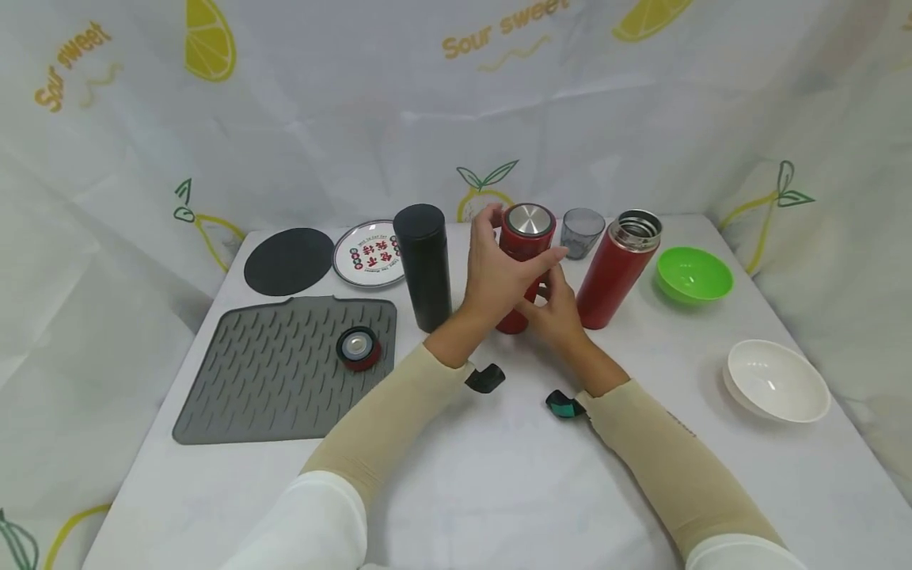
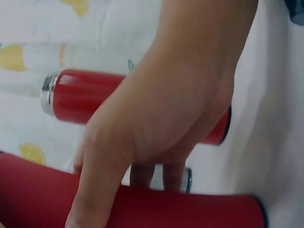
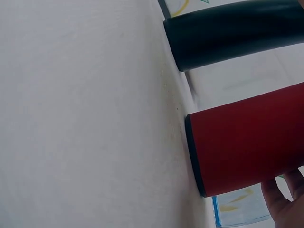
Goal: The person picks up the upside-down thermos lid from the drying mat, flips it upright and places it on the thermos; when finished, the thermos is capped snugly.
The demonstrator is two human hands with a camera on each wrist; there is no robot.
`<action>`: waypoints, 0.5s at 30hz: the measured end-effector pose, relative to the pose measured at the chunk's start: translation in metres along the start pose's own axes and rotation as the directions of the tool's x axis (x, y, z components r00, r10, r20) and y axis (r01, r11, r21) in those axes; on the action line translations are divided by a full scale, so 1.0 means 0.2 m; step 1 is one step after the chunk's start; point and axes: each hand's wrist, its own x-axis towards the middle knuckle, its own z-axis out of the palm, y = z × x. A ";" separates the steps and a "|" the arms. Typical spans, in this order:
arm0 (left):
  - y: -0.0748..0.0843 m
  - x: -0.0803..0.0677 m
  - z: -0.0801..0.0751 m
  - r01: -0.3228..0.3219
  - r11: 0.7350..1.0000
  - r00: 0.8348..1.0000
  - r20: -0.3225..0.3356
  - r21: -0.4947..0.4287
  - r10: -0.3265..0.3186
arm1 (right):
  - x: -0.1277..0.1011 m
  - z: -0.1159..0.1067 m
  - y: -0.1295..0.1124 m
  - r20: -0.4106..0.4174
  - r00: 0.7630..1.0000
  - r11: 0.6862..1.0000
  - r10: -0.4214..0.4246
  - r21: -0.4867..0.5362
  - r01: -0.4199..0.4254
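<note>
Left hand (image 1: 499,277) wrapped around capped red flask (image 1: 523,237), right hand (image 1: 556,309) gripping its lower body. Standing mid-table, between black flask (image 1: 423,265) and open red flask (image 1: 616,269). Grey cup (image 1: 582,232) just behind; loose lid (image 1: 359,348) on grey mat (image 1: 271,372).

White table (image 1: 499,475) fills lower view, surface plain, slightly creased cloth cover. Behind and on both sides, white fabric backdrop (image 1: 342,119) hangs as wall, wrinkled, folds running to table edges. Backdrop printed with yellow lemon slices (image 1: 209,39), yellow pear outlines with green leaves (image 1: 791,190), yellow "Sour sweet" lettering (image 1: 71,67). Light even, soft, diffuse; faint shadows on table. No floor or window in view.
</note>
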 end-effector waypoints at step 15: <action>-0.05 0.02 0.00 0.009 0.999 0.997 0.080 -0.046 -0.006 | -0.01 0.00 0.01 -0.013 1.000 1.000 -0.028 -0.011 0.027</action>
